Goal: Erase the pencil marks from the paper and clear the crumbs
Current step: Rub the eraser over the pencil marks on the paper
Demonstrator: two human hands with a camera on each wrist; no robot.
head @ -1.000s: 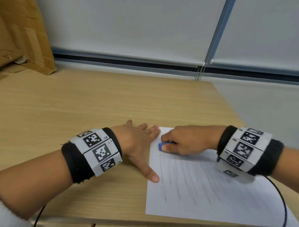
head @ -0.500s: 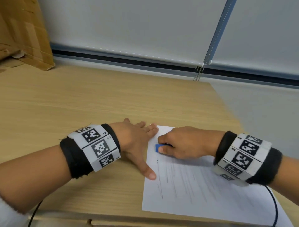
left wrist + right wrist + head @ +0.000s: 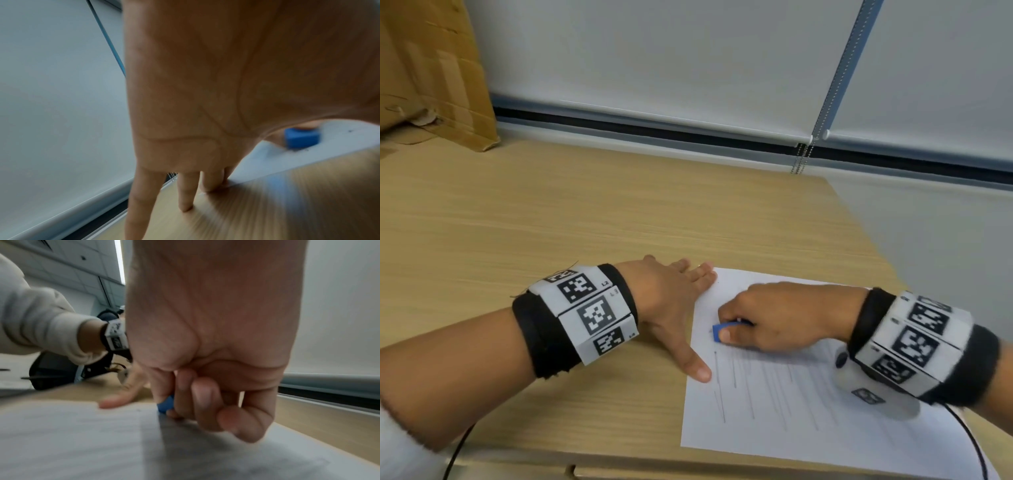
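A white paper [image 3: 808, 421] with several grey pencil lines [image 3: 753, 394] lies at the table's front right. My right hand [image 3: 767, 317] pinches a small blue eraser [image 3: 718, 331] between thumb and fingers and presses it on the sheet near its upper left. The eraser [image 3: 301, 139] shows blue in the left wrist view and as a blue corner [image 3: 165, 404] under my curled fingers in the right wrist view. My left hand [image 3: 674, 301] lies flat with fingers spread, thumb and fingertips on the paper's left edge. No crumbs are clear enough to tell.
The wooden table [image 3: 551, 233] stretches wide to the left and back. A cardboard box [image 3: 431, 75] stands at the far left corner. A window blind with a bead chain [image 3: 803, 154] runs behind. The table's front edge [image 3: 619, 462] is close below the paper.
My right hand has slid the eraser down the sheet toward me, about a finger's width. My left hand stays flat on the paper's left edge.
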